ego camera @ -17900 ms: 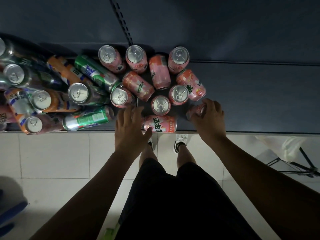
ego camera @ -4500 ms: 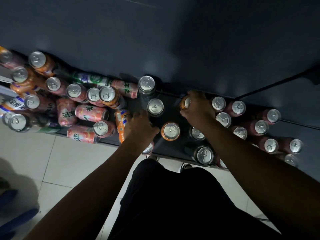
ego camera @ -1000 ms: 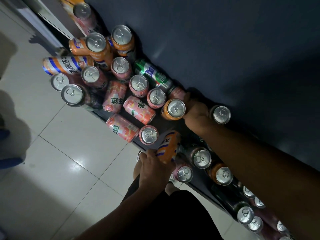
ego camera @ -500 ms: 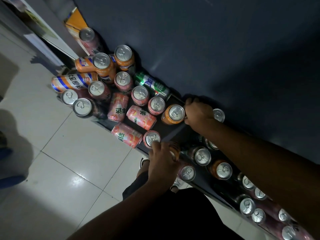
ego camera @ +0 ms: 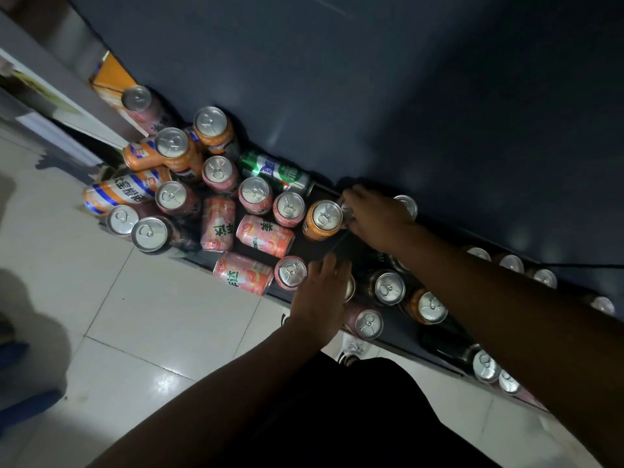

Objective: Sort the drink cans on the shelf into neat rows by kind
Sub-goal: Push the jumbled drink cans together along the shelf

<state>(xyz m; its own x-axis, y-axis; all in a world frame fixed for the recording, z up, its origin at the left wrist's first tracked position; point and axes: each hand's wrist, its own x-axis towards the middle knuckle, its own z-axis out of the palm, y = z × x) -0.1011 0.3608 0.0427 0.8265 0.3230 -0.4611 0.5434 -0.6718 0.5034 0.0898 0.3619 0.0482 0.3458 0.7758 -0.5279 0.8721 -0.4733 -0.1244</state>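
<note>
Partly sorted: rows (ego camera: 388,288) stand at the shelf's (ego camera: 341,244) right; a mixed heap (ego camera: 219,197) at its left awaits sorting. Your right hand (ego camera: 374,216) grips a rear can (ego camera: 346,209); your left hand's (ego camera: 320,295) hold on a front can (ego camera: 349,288) is hidden.

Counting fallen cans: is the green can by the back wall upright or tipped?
Tipped: the green can lies on its side, label facing up, lid pointing sideways.

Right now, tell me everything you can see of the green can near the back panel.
The green can looks metal, printed green and white with blue lettering and shiny silver patches. It lies on its side along the dark back panel, at the rear of the pile. Two upright pink cans stand close against its front side; actual contact is unclear.
</note>
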